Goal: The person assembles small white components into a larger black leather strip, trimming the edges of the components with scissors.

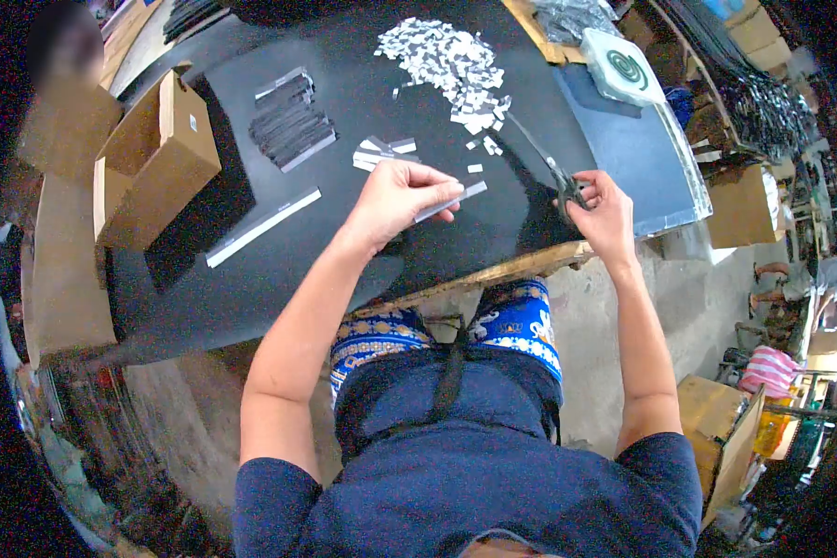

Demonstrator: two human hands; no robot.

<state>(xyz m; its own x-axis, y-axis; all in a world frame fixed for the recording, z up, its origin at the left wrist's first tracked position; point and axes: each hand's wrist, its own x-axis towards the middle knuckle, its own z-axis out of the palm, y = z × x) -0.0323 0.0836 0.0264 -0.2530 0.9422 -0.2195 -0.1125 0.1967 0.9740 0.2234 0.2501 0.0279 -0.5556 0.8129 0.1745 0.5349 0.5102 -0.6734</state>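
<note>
Left hand (402,203), center frame, pinches light strip (451,202); right hand (602,216), right of center, grips scissors (560,174). White pieces (451,70) at upper center; open box (158,167) upper left.

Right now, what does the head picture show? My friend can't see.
A person's left hand holds a thin pale strip, the right hand dark metal scissors, over a black table. Beyond lie a heap of small pale pieces and dark strips; an open brown cardboard box stands left.
</note>
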